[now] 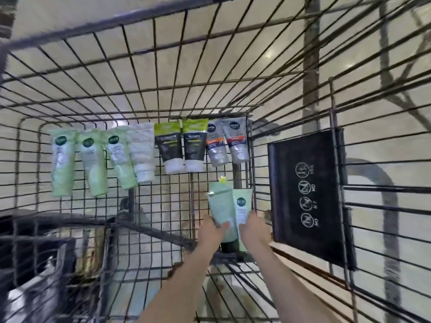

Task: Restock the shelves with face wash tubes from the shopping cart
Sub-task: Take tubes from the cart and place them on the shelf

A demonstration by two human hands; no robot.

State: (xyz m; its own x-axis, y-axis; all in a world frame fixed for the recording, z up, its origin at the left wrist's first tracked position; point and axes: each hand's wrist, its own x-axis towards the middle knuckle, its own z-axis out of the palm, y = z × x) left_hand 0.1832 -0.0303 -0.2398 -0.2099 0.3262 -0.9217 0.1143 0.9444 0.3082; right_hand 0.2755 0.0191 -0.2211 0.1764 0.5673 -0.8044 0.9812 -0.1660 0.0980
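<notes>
Fingers: I see the left hand (211, 231) with its thumb curled over the face of a pale green tube (220, 208), pinching it; the right hand (253, 230) has fingertips pressed on a second, lighter tube (242, 206) just beside it, and I cannot tell whether they wrap round it.
Held tubes: both sit low in the shopping cart (149, 206), at about 5 o'clock from the cart's middle, touching each other, crimped ends pointing away from me, a dark cap toward me.
Handling: I judge these tubes light and soft-walled, with glossy skins that may slip; squeezing mid-body would dent them. I would take hold near the cap shoulder, where the plastic is stiffest.
Black placard: it hangs on the cart's side wall at 3 o'clock (307, 194), near my right hand.
Far row: eight more tubes lie side by side along the far end at 12 o'clock: three light green tubes (63, 159), a white one (143, 152), two black-and-lime ones (170, 145), two grey ones (235, 141).
Beyond: pale floor (210, 54) through the wire.
</notes>
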